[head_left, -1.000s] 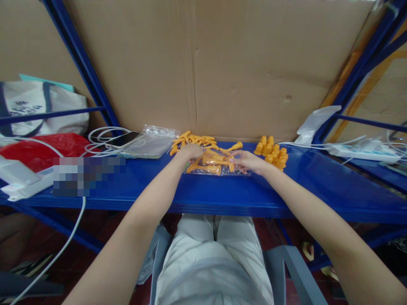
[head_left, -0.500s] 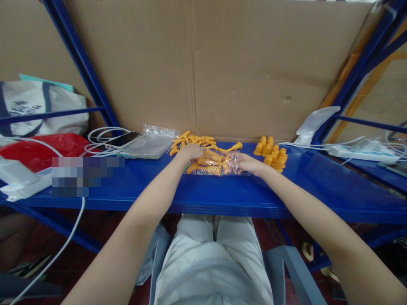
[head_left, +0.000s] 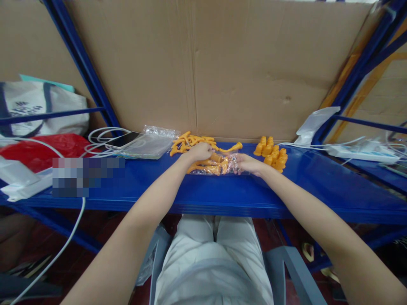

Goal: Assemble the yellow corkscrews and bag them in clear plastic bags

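Note:
A small clear plastic bag [head_left: 219,166] with several orange plastic parts inside lies on the blue shelf [head_left: 222,190] between my hands. My left hand [head_left: 199,151] is curled over its left end, fingers closed on the bag. My right hand [head_left: 246,163] pinches the bag's right end. Behind the left hand lies a loose heap of long orange parts [head_left: 190,140]. A cluster of short orange caps [head_left: 272,154] stands just right of my right hand.
A phone [head_left: 123,138] rests on a stack of clear bags [head_left: 149,142] at the left, with coiled white cable [head_left: 101,140]. A red bag [head_left: 44,148] and white tote [head_left: 38,106] sit far left. A white power strip [head_left: 362,151] lies right. Cardboard closes the back.
My left hand has slid right along the bag, and my right hand has moved slightly left. The bag is bunched shorter between them.

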`<action>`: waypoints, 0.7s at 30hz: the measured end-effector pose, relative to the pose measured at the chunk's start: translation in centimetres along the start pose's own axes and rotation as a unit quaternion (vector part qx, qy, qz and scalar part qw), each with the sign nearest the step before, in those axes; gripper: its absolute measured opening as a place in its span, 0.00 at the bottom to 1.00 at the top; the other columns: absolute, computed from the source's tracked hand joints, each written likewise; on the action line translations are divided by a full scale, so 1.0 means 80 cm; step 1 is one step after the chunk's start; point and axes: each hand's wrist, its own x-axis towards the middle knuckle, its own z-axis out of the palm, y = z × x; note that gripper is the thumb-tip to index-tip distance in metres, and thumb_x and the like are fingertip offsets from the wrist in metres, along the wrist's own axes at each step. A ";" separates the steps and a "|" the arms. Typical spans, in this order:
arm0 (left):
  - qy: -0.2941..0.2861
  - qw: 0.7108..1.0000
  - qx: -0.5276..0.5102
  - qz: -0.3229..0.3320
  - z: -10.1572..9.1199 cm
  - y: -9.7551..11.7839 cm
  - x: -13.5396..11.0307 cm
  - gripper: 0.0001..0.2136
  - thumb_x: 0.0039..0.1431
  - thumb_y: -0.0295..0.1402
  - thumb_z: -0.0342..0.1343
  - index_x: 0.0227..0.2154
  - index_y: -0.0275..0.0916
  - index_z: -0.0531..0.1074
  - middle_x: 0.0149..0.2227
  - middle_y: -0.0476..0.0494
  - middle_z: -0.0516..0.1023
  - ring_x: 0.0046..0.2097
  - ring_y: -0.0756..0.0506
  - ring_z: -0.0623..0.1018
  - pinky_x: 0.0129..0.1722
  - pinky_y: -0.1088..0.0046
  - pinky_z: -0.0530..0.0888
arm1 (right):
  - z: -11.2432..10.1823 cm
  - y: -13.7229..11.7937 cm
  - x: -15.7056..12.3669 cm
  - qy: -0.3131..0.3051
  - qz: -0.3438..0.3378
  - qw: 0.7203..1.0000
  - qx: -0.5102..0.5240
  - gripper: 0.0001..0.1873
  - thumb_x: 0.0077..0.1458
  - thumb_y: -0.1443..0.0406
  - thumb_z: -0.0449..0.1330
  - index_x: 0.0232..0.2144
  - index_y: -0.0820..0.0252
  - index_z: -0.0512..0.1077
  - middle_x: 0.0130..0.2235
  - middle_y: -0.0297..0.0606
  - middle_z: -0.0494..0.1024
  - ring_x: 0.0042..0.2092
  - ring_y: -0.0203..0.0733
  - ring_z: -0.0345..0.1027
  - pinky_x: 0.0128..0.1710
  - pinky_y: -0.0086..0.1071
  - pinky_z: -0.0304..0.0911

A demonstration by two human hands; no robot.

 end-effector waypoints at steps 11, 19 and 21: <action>-0.019 1.000 -0.018 -0.009 -0.001 0.000 -0.001 0.18 0.66 0.38 0.48 0.39 0.35 0.82 0.45 0.32 0.82 0.48 0.38 0.80 0.48 0.67 0.73 | -0.046 0.017 0.027 0.271 -0.100 0.923 -0.255 0.09 0.57 0.71 0.55 0.26 0.58 0.71 0.21 0.33 0.74 0.26 0.38 0.69 0.30 0.28 0.63; -0.021 1.000 0.006 -0.004 -0.002 0.000 -0.001 0.17 0.65 0.37 0.48 0.37 0.37 0.82 0.43 0.37 0.84 0.47 0.38 0.81 0.46 0.67 0.73 | -0.058 0.025 0.067 0.242 -0.067 0.929 -0.272 0.07 0.57 0.71 0.57 0.32 0.61 0.76 0.32 0.40 0.81 0.37 0.42 0.75 0.38 0.29 0.67; -0.022 1.000 0.009 0.003 0.000 0.000 0.000 0.16 0.64 0.36 0.48 0.37 0.37 0.82 0.43 0.37 0.84 0.47 0.38 0.81 0.47 0.67 0.73 | -0.058 0.019 0.076 0.257 -0.061 0.918 -0.295 0.09 0.58 0.70 0.57 0.30 0.60 0.77 0.37 0.43 0.83 0.42 0.44 0.76 0.43 0.31 0.67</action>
